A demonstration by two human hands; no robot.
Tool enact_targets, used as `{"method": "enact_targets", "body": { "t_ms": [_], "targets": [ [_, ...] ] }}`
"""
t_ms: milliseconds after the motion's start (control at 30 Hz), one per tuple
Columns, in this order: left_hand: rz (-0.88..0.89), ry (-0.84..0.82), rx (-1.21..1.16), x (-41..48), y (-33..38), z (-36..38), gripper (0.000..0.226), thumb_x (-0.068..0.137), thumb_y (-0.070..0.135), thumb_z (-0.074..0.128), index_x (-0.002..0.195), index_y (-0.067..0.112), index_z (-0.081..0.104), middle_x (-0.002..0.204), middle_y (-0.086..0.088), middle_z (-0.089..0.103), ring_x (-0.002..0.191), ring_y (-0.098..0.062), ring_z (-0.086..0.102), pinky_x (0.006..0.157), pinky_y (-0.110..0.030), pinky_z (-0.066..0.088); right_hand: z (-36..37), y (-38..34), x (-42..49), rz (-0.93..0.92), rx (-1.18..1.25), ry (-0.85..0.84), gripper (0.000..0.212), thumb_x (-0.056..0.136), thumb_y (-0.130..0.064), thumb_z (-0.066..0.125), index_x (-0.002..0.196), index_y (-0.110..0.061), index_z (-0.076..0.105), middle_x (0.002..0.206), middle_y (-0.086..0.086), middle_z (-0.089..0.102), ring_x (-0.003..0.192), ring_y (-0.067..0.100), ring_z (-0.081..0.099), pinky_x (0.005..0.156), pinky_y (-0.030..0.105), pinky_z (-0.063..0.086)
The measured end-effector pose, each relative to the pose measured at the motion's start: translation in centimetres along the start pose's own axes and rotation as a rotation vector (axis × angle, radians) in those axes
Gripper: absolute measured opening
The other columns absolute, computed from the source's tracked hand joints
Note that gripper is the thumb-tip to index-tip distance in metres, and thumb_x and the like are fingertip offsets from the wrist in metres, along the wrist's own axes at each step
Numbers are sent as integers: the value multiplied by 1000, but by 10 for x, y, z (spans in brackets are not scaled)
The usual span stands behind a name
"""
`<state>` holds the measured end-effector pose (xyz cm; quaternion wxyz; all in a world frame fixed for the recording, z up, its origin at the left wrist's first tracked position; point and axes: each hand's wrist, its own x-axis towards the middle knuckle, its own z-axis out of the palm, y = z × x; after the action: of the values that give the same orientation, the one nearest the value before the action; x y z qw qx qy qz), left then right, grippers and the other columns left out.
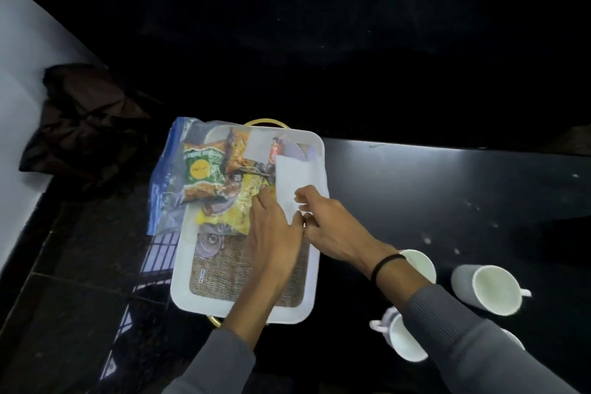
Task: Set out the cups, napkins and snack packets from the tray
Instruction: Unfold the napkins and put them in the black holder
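A white tray (182, 294) with gold handles sits at the left end of the dark table (447, 189). It is lined with a woven mat (224, 275).

On the tray's far right part lies a white napkin (295, 176). Both hands meet at the napkin's near edge. The right hand (329, 227) has its grip clamped on the napkin, with fingers curled at the near corner and one finger on top. The left hand (271, 233) lies over the tray's middle with its thumb against the same corner. It cannot be told whether this grip is closed on the napkin.

On the tray's far left part the snack packets are heaped and overlapping: a green packet (201, 169), an orange packet (238, 150) and a yellow packet (230, 208). A blue-edged plastic bag (163, 195) hangs over the tray's left rim.

On the table to the right of the tray's near end stand three cups: one (492, 289) furthest from the tray, one (419, 262) partly behind the right forearm, and one (399, 339) nearest the camera. A dark cloth (83, 125) lies well left of the tray.
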<state>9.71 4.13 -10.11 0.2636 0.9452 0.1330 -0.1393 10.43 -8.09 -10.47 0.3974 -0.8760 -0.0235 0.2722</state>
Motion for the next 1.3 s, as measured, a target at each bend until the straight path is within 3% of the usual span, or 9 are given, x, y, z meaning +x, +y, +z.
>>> {"method": "enact_targets", "body": {
  "t_ms": [167, 433, 600, 733, 833, 967, 1067, 1167, 1300],
  "targets": [
    [-56, -81, 88, 21, -6, 7, 65, 95, 39, 62, 145, 8, 33, 132, -11, 58, 121, -33, 58, 86, -47, 52, 10, 1, 10, 46, 71, 34, 50, 94, -1, 44, 143, -11, 38, 147, 11, 54, 132, 24, 54, 107, 33, 47],
    [46, -52, 98, 39, -17, 7, 26, 99, 39, 57, 121, 25, 63, 102, -1, 73, 95, -25, 69, 77, -39, 56, 13, -2, 13, 48, 122, 129, 41, 101, -11, 50, 142, -13, 43, 139, 3, 61, 126, 15, 59, 101, 26, 50],
    [169, -40, -197, 34, -22, -7, 26, 91, 32, 61, 116, 24, 67, 100, 5, 68, 90, -18, 65, 72, -37, 54, 3, -9, -2, 43, 133, 177, 39, 102, -14, 50, 140, -13, 45, 138, 0, 60, 116, 12, 60, 91, 19, 49],
    [232, -79, -433, 20, -18, -30, 23, 79, 44, 58, 98, 37, 68, 82, 9, 72, 71, -7, 66, 57, -29, 52, -18, -15, -25, 45, 201, 259, 37, 99, -21, 60, 134, -17, 50, 127, -7, 62, 111, 6, 61, 98, 29, 55],
    [226, -147, -575, 10, -9, -47, 17, 71, 51, 58, 87, 52, 66, 83, 17, 71, 67, 0, 64, 53, -20, 50, -40, -17, -47, 77, 279, 296, 51, 91, -31, 72, 136, -22, 50, 125, -17, 58, 112, -2, 56, 90, 9, 46],
    [183, -370, -765, -10, 16, -69, 20, 67, 43, 60, 80, 30, 70, 71, 16, 67, 62, -1, 59, 53, -16, 47, -77, -18, -86, 173, 511, 149, 86, 77, -48, 84, 148, -28, 38, 138, -22, 50, 125, -1, 51, 85, 10, 41],
    [141, -536, -832, -33, 47, -80, 13, 63, 35, 61, 71, 28, 69, 65, 14, 63, 58, -3, 57, 48, -16, 45, -105, -12, -118, 218, 636, 22, 64, 76, -58, 81, 128, -28, 61, 117, -15, 73, 107, 4, 70, 91, 23, 52],
    [123, -640, -863, -54, 75, -76, 15, 65, 32, 63, 76, 28, 72, 72, 7, 67, 64, -10, 62, 53, -21, 49, -125, 1, -147, 215, 752, -70, 47, 80, -56, 78, 105, -16, 76, 98, 5, 80, 84, 21, 77, 69, 26, 58],
    [36, -659, -929, -79, 115, -59, 22, 82, 47, 74, 90, 28, 81, 92, 1, 80, 85, -16, 76, 68, -27, 57, -143, 28, -180, 202, 970, 64, 36, 80, -30, 85, 109, -11, 77, 110, 13, 78, 98, 29, 77, 73, 30, 61]
  ]
}}
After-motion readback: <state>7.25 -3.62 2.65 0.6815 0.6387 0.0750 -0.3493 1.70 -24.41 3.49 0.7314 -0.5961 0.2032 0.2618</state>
